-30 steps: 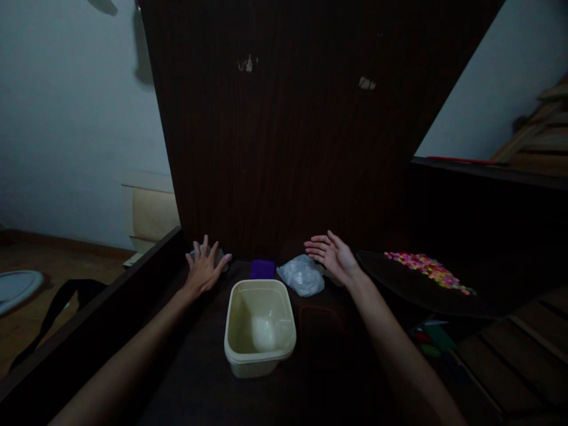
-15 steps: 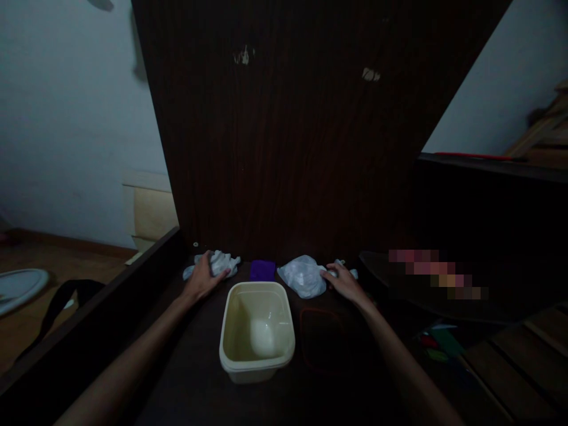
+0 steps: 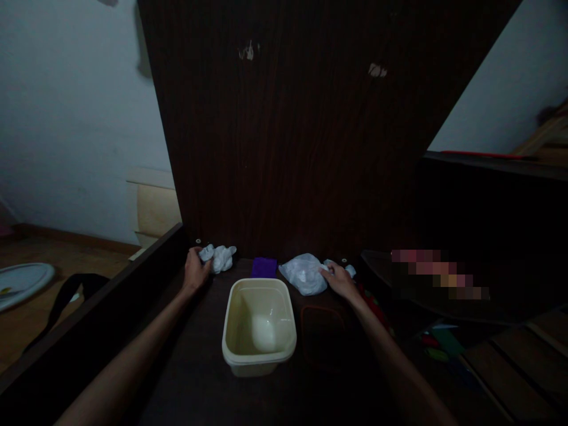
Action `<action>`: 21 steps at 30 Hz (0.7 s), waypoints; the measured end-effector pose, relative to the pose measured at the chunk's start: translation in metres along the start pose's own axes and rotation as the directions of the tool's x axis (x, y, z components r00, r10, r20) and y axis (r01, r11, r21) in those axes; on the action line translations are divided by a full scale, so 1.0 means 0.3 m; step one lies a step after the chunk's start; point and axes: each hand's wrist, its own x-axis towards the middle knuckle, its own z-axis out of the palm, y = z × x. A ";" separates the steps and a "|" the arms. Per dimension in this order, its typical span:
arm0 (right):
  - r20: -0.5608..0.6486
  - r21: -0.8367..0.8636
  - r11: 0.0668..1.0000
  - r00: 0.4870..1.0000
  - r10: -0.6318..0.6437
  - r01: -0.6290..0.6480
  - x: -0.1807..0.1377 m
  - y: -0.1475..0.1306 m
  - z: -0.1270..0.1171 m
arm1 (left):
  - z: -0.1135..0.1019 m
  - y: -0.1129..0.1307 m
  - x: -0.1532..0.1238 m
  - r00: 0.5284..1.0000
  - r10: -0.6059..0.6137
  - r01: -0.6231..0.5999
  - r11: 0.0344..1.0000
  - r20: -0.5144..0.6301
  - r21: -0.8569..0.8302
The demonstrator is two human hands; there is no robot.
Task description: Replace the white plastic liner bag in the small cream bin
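At the back left of the dark surface, my left hand (image 3: 196,271) is closed on the left end of a crumpled white plastic bag (image 3: 223,258). My right hand (image 3: 341,279) pinches the gathered neck of a second, fuller plastic bag (image 3: 305,274), whose contents I cannot make out. A small purple item (image 3: 264,267) lies flat between the two bags. In front of it stands an open cream plastic container (image 3: 260,358) with nothing visible inside. A dark lid-like piece with an orange-red rim (image 3: 322,307) lies flat to the container's right.
A tall dark wooden panel (image 3: 284,148) rises right behind the bags. A low dark side board (image 3: 102,313) runs along the left. On the right are a dark ledge and several colourful items (image 3: 439,343). A white round basin-like object (image 3: 26,283) sits on the floor at left.
My left hand has shifted left, from over the crumpled bag to its left end, and its fingers have closed. My right hand stays at the fuller bag's neck. The view has moved slightly.
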 end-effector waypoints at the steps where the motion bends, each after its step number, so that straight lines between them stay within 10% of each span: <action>1: -0.019 0.010 1.000 1.000 0.005 -0.005 0.002 -0.007 -0.005 | 0.000 0.001 0.003 1.000 -0.008 0.008 1.000 -0.001 -0.011; 14: -0.271 0.233 0.962 0.960 -0.076 0.142 -0.005 -0.227 -0.180 | -0.114 0.098 -0.026 0.999 -0.034 0.034 0.992 0.004 -0.125; 21: -0.307 0.414 0.833 0.918 -0.252 0.368 -0.126 -0.486 -0.311 | -0.253 0.267 -0.145 0.982 0.163 -0.126 0.944 0.096 -0.304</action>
